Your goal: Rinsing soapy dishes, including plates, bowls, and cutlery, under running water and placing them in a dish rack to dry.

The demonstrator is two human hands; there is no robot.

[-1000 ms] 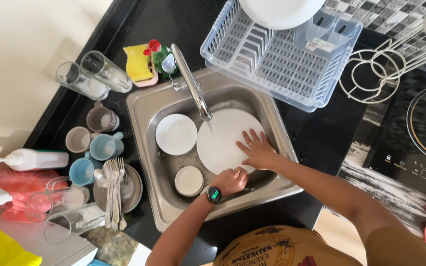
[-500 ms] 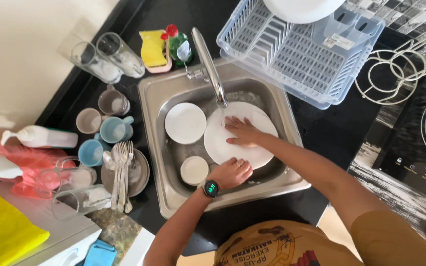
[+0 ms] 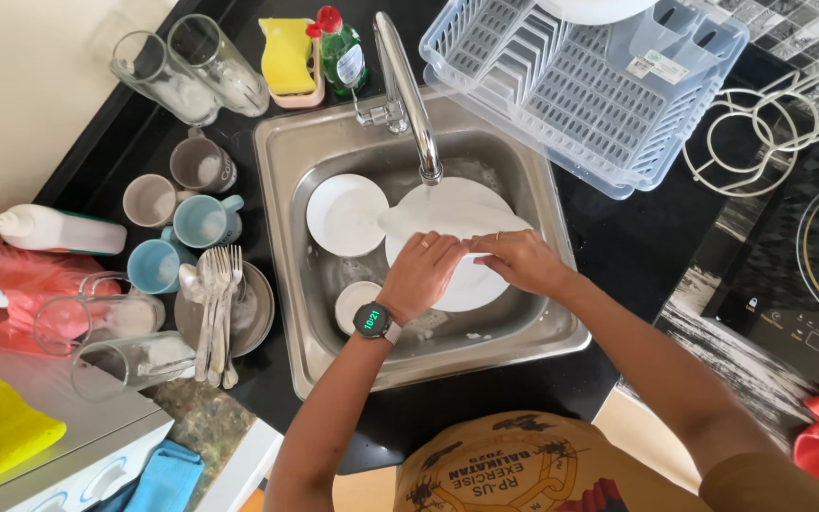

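Over the steel sink (image 3: 561, 313) both my hands grip a large white plate (image 3: 452, 209), lifted and tilted under the faucet (image 3: 409, 95). My left hand (image 3: 421, 275), with a watch on its wrist, clasps the plate's near edge. My right hand (image 3: 520, 261) grips the same edge just to the right. Another white plate (image 3: 474, 289) lies flat underneath in the basin. A smaller white plate (image 3: 346, 215) lies at the basin's left, and a small white bowl (image 3: 354, 303) sits in front of it.
On the black counter to the left stand several mugs (image 3: 199, 220), glasses (image 3: 182, 71) and a plate with cutlery (image 3: 220, 308). A sponge (image 3: 286, 52) and a green soap bottle (image 3: 341, 52) stand behind the sink. A dish rack (image 3: 580, 95) is at the right, with a cooktop (image 3: 808, 275) beyond.
My right hand lay flat on the plate in the basin; now both hands have taken its edge and raised it under the faucet. The view has moved closer.
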